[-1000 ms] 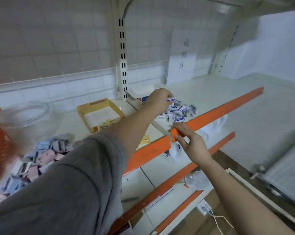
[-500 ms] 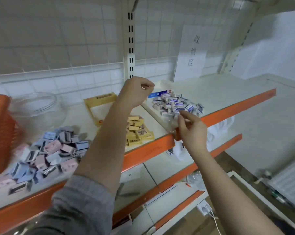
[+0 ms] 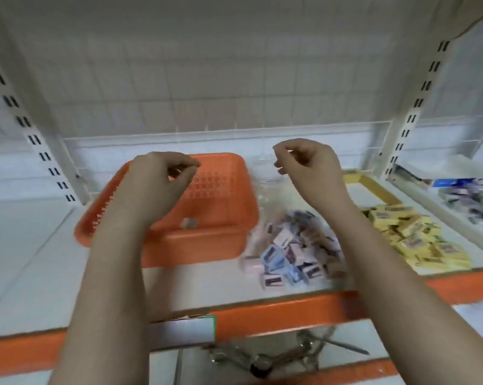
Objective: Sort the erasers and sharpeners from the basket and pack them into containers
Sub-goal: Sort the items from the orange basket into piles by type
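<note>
Both hands raised above the shelf, fingers loosely curled, nothing visibly held. Left hand [image 3: 160, 176] hovers over the orange basket [image 3: 221, 215]; one small item [image 3: 189, 223] lies inside it. Right hand [image 3: 308, 165] hangs above a clear jar [image 3: 265, 173], just right of the basket. Pink and blue sharpeners [image 3: 290, 251] piled in front of the jar. Yellow erasers [image 3: 412, 237] heaped further right; a blue-white pile [image 3: 468, 195] at the far right. Motion blur throughout.
</note>
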`<action>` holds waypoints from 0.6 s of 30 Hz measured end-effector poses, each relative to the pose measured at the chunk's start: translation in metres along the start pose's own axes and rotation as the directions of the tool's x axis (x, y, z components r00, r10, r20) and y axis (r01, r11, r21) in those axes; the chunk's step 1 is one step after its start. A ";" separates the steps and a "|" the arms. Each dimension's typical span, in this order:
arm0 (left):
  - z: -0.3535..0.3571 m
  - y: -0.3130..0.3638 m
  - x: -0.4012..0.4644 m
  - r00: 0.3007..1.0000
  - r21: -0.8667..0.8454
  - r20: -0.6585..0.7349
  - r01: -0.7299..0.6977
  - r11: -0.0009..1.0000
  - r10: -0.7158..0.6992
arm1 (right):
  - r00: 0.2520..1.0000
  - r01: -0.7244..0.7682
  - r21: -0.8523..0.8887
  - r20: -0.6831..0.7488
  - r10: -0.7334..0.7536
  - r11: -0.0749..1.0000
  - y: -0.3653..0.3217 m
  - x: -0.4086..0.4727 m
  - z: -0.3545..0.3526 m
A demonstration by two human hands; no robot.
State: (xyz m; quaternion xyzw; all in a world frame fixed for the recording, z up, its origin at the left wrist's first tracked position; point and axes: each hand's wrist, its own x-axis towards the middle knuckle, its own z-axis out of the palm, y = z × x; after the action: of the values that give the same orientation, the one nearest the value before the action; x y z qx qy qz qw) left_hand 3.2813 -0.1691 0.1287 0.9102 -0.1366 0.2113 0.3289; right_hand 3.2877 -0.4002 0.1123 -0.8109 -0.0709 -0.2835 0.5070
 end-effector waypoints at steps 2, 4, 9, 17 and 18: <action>-0.025 -0.034 -0.005 1.000 0.043 -0.006 0.024 0.999 -0.024 | 0.991 0.029 -0.075 0.135 -0.018 0.997 -0.012 0.016 0.043; -0.043 -0.059 -0.012 0.999 0.061 -0.007 0.038 0.997 -0.038 | 0.946 0.104 -0.204 0.323 -0.034 0.973 -0.024 0.033 0.081; -0.070 -0.096 -0.023 0.999 0.045 -0.023 0.030 0.999 -0.029 | 0.643 0.444 -0.448 0.763 0.073 0.776 -0.033 0.063 0.164; -0.074 -0.120 -0.035 0.996 -0.014 -0.077 0.047 0.999 -0.048 | 0.635 0.422 -0.549 0.747 0.197 0.722 -0.003 0.063 0.243; -0.074 -0.119 -0.035 0.996 -0.006 -0.073 0.050 0.999 -0.050 | 0.659 0.395 -0.552 0.727 0.193 0.734 -0.002 0.061 0.245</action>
State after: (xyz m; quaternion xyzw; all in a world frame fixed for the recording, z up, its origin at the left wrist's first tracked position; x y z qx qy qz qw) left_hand 3.2751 -0.0278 0.0990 0.9044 -0.1020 0.2358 0.3408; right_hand 3.4328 -0.1987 0.0670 -0.9723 -0.2135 0.0381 0.0866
